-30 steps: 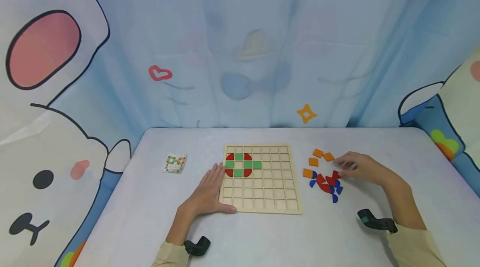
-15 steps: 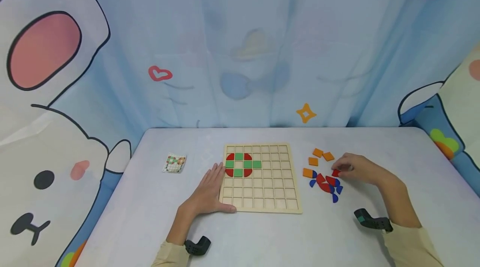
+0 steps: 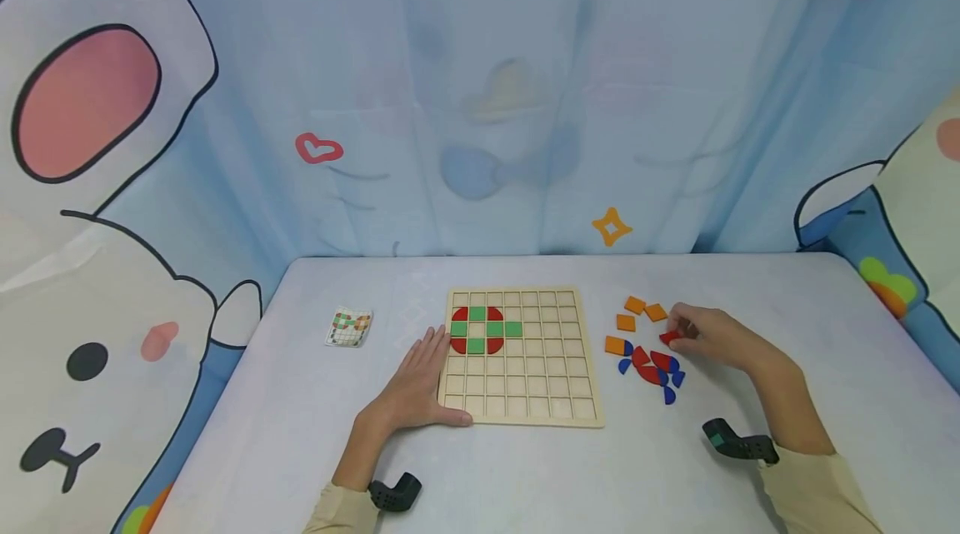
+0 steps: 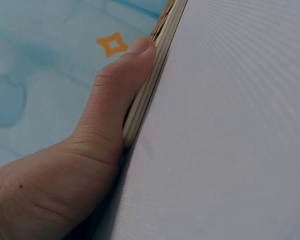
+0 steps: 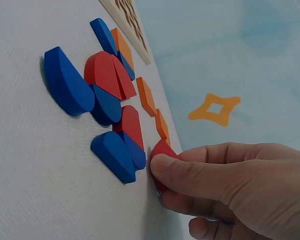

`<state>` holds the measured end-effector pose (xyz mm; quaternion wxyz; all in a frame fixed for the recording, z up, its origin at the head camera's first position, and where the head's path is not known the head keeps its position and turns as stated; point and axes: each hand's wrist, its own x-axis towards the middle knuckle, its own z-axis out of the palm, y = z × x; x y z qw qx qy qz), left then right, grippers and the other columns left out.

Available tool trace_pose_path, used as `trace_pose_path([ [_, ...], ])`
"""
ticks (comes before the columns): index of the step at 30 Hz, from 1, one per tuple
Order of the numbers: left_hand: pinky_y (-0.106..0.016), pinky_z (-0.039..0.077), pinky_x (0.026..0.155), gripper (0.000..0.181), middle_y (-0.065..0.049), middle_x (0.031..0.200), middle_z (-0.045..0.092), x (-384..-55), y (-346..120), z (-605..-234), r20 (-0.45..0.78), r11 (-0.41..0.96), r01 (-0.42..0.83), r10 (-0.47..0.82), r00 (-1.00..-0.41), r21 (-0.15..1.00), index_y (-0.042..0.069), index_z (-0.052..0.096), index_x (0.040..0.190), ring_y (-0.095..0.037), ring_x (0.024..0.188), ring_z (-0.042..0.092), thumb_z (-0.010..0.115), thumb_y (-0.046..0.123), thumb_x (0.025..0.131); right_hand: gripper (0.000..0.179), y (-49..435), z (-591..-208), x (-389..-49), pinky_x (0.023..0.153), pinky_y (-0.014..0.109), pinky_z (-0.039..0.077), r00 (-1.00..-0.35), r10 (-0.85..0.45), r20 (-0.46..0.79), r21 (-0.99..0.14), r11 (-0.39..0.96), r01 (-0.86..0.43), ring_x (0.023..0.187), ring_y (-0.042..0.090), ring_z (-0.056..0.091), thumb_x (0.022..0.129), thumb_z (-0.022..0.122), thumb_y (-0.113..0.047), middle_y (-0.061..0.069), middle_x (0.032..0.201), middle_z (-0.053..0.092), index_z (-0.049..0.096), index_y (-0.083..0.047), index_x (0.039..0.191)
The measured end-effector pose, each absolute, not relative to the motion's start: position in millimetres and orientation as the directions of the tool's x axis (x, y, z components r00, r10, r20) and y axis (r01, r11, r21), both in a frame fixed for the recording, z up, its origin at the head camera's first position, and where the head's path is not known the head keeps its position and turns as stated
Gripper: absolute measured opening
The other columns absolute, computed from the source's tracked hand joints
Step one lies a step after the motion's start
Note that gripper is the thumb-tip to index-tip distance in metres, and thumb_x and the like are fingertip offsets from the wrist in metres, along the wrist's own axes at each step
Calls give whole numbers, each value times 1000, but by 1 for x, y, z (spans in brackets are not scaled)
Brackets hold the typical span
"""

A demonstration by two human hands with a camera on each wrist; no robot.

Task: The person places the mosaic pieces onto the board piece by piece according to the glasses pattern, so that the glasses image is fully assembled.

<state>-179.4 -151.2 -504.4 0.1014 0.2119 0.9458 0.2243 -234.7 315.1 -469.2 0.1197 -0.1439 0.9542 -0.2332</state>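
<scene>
Currently, a red piece (image 5: 164, 148) is being pinched between the thumb and fingertips of the right hand (image 3: 708, 336), the gap between them being only as wide as the piece itself. It is being held tilted beside the far right of a loose group of pieces (whether the white table (image 3: 525, 476) is being touched by it cannot be told). Just to the left of this hand, four orange squares (image 3: 626, 322) are being spread on the table, the nearest of them being met by a blue piece. Closer to the person, three loose red pieces (image 5: 130, 127) and six rounded blue pieces (image 5: 67, 82) are being crowded together, some touching.

Meanwhile, the wooden grid board (image 3: 555, 384) is being touched by the left hand (image 3: 417, 384). Its fingers are being kept straight along the left side, and its thumb is being stretched out along the near edge; nothing is being gripped. In the upper left cells, five green squares (image 3: 513, 329) and four red corner pieces (image 3: 495, 345) are being held by the grid, a bare cell being enclosed by them. A small patterned card (image 3: 349, 327) is being displayed left of the board.
</scene>
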Motion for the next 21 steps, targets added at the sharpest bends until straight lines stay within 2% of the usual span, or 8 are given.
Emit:
trace_pose_path([
  [3, -46, 8, 125, 128, -4, 166, 2, -180, -151, -504, -95, 806, 349, 442, -892, 478, 9, 4, 157, -21, 154, -3, 74, 68, 68, 16, 313, -469, -236, 72, 31, 53, -934, -333, -127, -479, 845, -236, 82, 17, 54, 88, 69, -11, 3, 88, 62, 56, -8, 97],
  [5, -45, 7, 125, 128, -4, 166, 2, -180, -151, -503, -96, 804, 345, 441, -892, 484, 10, 4, 157, -20, 154, -3, 74, 69, 68, 17, 309, -467, -237, 73, 33, 56, -940, -331, -81, -493, 833, -251, 85, 19, 56, 91, 66, -11, 6, 93, 64, 58, -7, 105],
  [7, -46, 8, 125, 128, -4, 166, 2, -180, -151, -503, -98, 805, 343, 439, -893, 483, 10, 4, 157, -21, 154, -3, 73, 69, 68, 24, 304, -465, -236, 77, 35, 58, -941, -338, -11, -517, 807, -284, 91, 23, 60, 92, 64, -11, 11, 102, 67, 60, -6, 115],
  [10, -48, 10, 125, 127, -6, 166, 4, -180, -151, -503, -88, 803, 350, 442, -893, 483, 8, 6, 157, -24, 154, -1, 74, 68, 68, 35, 292, -462, -235, 83, 30, 58, -931, -354, 85, -550, 763, -340, 97, 25, 61, 93, 63, -11, 13, 111, 66, 60, -6, 128],
  [14, -48, 10, 125, 127, -6, 166, 4, -180, -151, -504, -91, 804, 346, 439, -894, 484, 9, 6, 157, -23, 154, -1, 74, 68, 68, 36, 273, -459, -231, 80, 21, 56, -920, -353, 168, -583, 718, -381, 94, 23, 63, 93, 63, -11, 12, 110, 67, 61, -7, 129],
  [15, -47, 9, 125, 127, -5, 166, 4, -180, -151, -504, -94, 805, 342, 437, -894, 485, 9, 6, 157, -22, 154, -2, 74, 68, 68, 35, 269, -459, -231, 75, 22, 57, -924, -338, 180, -597, 709, -376, 92, 23, 64, 93, 64, -12, 12, 108, 67, 62, -7, 128],
  [19, -46, 7, 125, 127, -3, 166, 3, -179, -150, -504, -97, 805, 336, 434, -896, 489, 11, 5, 157, -20, 154, -3, 74, 68, 67, 37, 255, -462, -230, 75, 31, 60, -939, -297, 173, -653, 679, -335, 94, 26, 67, 94, 64, -18, 13, 108, 69, 59, -8, 129],
  [21, -46, 8, 125, 127, -3, 166, 3, -179, -150, -504, -95, 804, 338, 435, -895, 489, 10, 5, 157, -21, 154, -3, 74, 68, 67, 39, 247, -463, -231, 75, 32, 60, -949, -278, 151, -688, 660, -303, 96, 29, 68, 94, 65, -22, 14, 108, 69, 58, -8, 129],
])
